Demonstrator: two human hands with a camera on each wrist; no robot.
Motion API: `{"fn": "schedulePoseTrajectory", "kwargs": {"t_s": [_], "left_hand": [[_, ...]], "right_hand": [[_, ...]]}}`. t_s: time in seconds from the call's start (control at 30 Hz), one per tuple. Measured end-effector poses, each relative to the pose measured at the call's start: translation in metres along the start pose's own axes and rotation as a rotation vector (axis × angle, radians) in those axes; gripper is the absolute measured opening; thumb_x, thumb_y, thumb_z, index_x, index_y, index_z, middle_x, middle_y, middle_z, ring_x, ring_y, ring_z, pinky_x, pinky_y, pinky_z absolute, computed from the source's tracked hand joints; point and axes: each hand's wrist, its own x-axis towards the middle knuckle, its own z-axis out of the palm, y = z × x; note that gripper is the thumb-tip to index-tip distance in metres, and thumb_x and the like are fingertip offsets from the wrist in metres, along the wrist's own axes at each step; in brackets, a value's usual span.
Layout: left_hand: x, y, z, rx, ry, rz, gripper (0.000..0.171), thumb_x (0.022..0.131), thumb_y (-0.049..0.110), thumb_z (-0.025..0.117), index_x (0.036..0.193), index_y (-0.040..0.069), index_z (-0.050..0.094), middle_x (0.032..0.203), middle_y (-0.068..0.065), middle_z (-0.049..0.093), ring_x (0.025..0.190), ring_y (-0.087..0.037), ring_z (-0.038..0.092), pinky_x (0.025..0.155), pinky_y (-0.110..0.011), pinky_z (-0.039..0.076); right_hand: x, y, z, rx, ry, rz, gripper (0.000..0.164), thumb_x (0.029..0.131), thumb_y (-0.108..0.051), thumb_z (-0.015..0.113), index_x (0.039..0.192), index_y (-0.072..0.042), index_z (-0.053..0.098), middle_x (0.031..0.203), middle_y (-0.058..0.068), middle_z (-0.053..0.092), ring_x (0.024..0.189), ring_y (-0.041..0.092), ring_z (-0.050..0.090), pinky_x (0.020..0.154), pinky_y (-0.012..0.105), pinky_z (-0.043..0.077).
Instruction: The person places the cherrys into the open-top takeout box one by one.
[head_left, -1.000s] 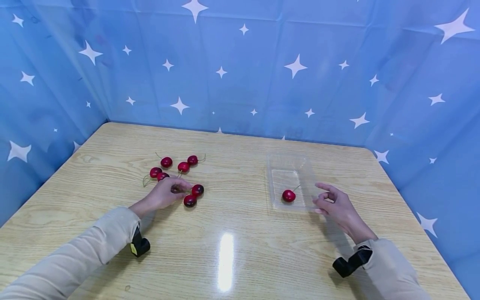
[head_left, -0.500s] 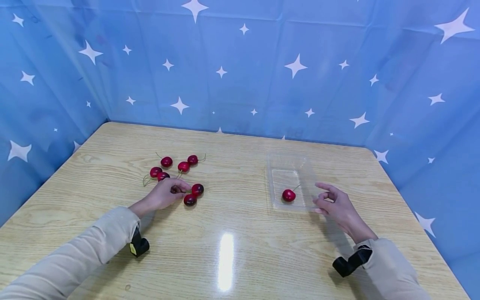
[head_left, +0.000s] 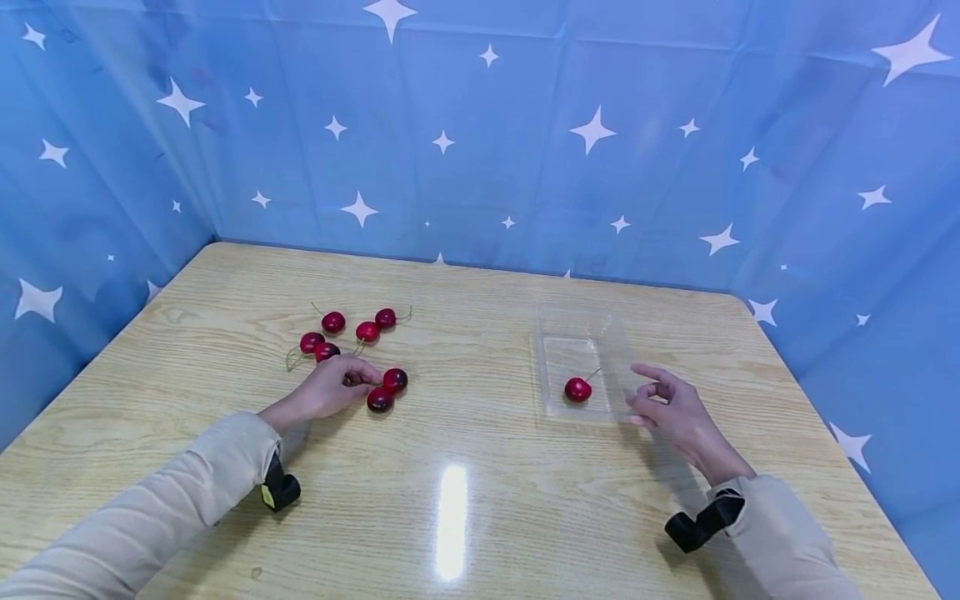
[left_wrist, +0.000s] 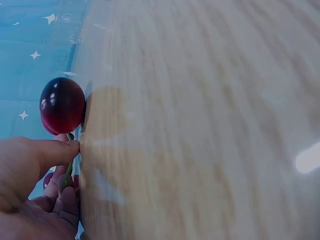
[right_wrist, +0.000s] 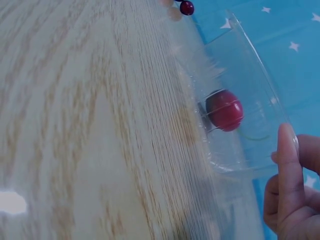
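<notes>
My left hand (head_left: pixel 337 385) pinches the green stem (left_wrist: pixel 68 172) of a dark red cherry between thumb and fingers, low over the table. Two cherries sit side by side just beyond the fingertips: a nearer cherry (head_left: pixel 380 401) and a farther cherry (head_left: pixel 395 381). In the left wrist view a dark cherry (left_wrist: pixel 62 105) fills the space ahead of the thumb and largely covers the other. My right hand (head_left: pixel 670 410) holds the rim of a clear plastic box (head_left: pixel 551 410) between thumb and finger. Inside that box lies one cherry (right_wrist: pixel 225 110) with its stem.
Several more cherries lie behind my left hand, among them a cherry (head_left: pixel 333 322), a cherry (head_left: pixel 367 332) and a cherry (head_left: pixel 386 318). A wooden table (head_left: pixel 480 333) bears everything. Around it hangs a blue curtain (head_left: pixel 480 167) with white stars.
</notes>
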Motion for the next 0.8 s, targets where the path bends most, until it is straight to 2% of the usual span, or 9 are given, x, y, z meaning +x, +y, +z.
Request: {"fn": "schedulePoseTrajectory", "kwargs": {"t_s": [0.23, 0.5, 0.63, 0.8], "left_hand": [[0.0001, 0.0009, 0.0005, 0.004, -0.01, -0.033, 0.012, 0.077, -0.005, 0.06, 0.085, 0.004, 0.065, 0.082, -0.005, 0.06, 0.075, -0.017, 0.053, 0.067, -0.029, 0.042], [0.0012, 0.0008, 0.0009, -0.018, -0.014, -0.066, 0.009, 0.08, -0.001, 0.061, 0.083, 0.006, 0.065, 0.082, -0.003, 0.058, 0.074, -0.016, 0.051, 0.066, -0.029, 0.04], [0.0007, 0.0006, 0.0014, -0.029, -0.012, -0.061, 0.008, 0.08, 0.0, 0.061, 0.084, 0.006, 0.065, 0.081, -0.003, 0.059, 0.074, -0.015, 0.052, 0.065, -0.028, 0.041], [0.0011, 0.0015, 0.0013, -0.055, -0.009, -0.052, 0.007, 0.081, 0.002, 0.06, 0.083, 0.007, 0.065, 0.077, -0.001, 0.059, 0.072, -0.015, 0.052, 0.065, -0.029, 0.041]], "right_hand": [[0.0006, 0.002, -0.0003, -0.011, 0.002, 0.006, 0.057, 0.085, 0.0, 0.05, 0.136, 0.005, 0.023, 0.087, 0.007, 0.047, 0.085, 0.006, 0.058, 0.066, 0.021, 0.05], [0.0018, 0.0023, 0.0012, -0.019, 0.014, 0.01, 0.058, 0.086, -0.001, 0.053, 0.135, 0.006, 0.024, 0.085, 0.006, 0.046, 0.072, 0.007, 0.057, 0.063, 0.021, 0.05], [0.002, 0.002, 0.001, -0.024, 0.016, 0.015, 0.058, 0.086, -0.001, 0.053, 0.135, 0.005, 0.024, 0.085, 0.006, 0.045, 0.07, 0.006, 0.056, 0.063, 0.021, 0.05], [0.0016, 0.0022, 0.0003, -0.02, 0.015, 0.012, 0.057, 0.087, -0.002, 0.052, 0.135, 0.006, 0.024, 0.085, 0.006, 0.046, 0.076, 0.006, 0.058, 0.063, 0.021, 0.05]]}}
